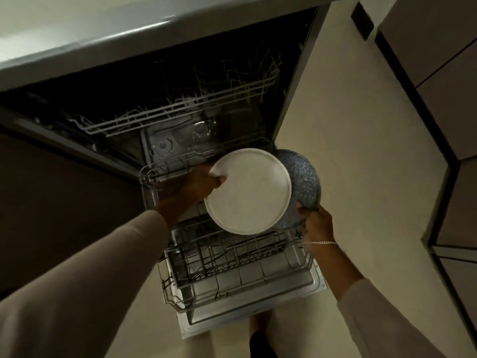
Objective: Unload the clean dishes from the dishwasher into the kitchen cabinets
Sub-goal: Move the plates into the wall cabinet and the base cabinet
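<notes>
A round white plate (249, 191) is held above the pulled-out lower rack (237, 270) of the open dishwasher. My left hand (201, 183) grips its left rim, thumb on the face. Behind it, partly hidden, is a blue speckled plate (305, 179), and my right hand (316, 220) holds its lower edge. The plates overlap; whether they touch I cannot tell. The lower rack below looks bare of dishes. The upper rack (180, 107) sits inside the dark tub.
The dishwasher door (247, 319) lies open flat over the cream floor. A grey countertop (90, 34) runs above the machine. Dark cabinet fronts (444, 73) stand to the right, and a brown panel (64, 202) is on the left. My feet show beneath the door.
</notes>
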